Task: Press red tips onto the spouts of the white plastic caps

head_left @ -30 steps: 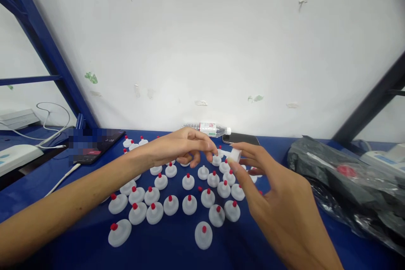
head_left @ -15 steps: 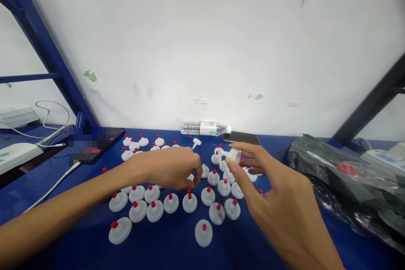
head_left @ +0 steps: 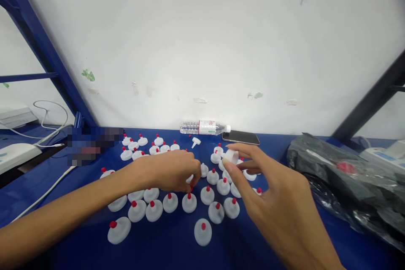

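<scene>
Several white round caps with red tips (head_left: 189, 203) stand on the blue table (head_left: 171, 240). My right hand (head_left: 268, 185) pinches a white cap (head_left: 232, 156) between thumb and forefinger, above the caps at the right. My left hand (head_left: 180, 171) is over the middle of the group with its fingers curled down and pressed together. A small red piece shows at its fingertips, just above a standing cap; what the fingers grip is mostly hidden. Behind the hands, a white cap without a red tip (head_left: 195, 141) lies tilted.
A clear bottle (head_left: 205, 128) lies along the wall, with a dark phone (head_left: 241, 137) beside it. Grey plastic bags (head_left: 344, 181) lie at the right. On the left are a dark device, a white cable (head_left: 47, 196) and a power strip (head_left: 19, 154).
My left hand has shifted very slightly, its fingertips now closer to the red piece. My right hand still holds the white cap, tilted a little differently. The view has moved slightly.
</scene>
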`<state>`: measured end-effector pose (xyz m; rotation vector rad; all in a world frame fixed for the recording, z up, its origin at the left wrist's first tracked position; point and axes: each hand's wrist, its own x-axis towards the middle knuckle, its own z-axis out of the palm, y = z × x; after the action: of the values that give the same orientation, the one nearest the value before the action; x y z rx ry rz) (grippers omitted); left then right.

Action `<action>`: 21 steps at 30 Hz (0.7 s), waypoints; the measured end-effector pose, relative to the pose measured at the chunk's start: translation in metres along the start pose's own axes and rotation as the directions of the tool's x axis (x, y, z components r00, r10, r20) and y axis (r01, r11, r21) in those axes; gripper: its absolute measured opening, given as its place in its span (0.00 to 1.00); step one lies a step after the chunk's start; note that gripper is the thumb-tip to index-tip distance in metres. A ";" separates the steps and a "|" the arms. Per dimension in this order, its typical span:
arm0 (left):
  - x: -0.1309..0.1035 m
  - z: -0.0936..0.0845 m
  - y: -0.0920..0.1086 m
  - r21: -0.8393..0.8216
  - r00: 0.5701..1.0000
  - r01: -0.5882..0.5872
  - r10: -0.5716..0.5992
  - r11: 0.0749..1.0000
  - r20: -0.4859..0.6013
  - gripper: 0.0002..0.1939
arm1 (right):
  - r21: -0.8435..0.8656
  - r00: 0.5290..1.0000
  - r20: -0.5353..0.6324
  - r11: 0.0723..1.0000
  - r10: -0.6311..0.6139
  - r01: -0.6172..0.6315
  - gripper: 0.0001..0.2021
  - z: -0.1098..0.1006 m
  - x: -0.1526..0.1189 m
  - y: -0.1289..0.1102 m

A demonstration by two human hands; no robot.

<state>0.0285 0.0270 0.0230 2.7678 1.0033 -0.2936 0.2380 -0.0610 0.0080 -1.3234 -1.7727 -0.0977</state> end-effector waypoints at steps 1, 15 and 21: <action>0.000 -0.002 0.001 0.018 1.000 -0.004 0.004 1.000 -0.014 0.04 | -0.001 1.000 0.000 1.000 0.002 -0.002 0.11 0.000 0.000 0.000; -0.001 -0.013 0.001 0.011 0.994 0.062 -0.061 0.998 -0.087 0.08 | -0.006 0.999 0.044 1.000 0.013 -0.013 0.11 0.001 -0.001 0.002; 0.003 -0.003 0.004 0.136 0.993 0.052 -0.036 0.989 -0.117 0.06 | -0.004 0.995 0.091 0.999 0.033 -0.033 0.10 0.001 -0.001 0.000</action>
<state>0.0335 0.0267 0.0251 2.9196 1.1124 -0.2216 0.2381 -0.0614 0.0066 -1.3774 -1.8265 -0.0219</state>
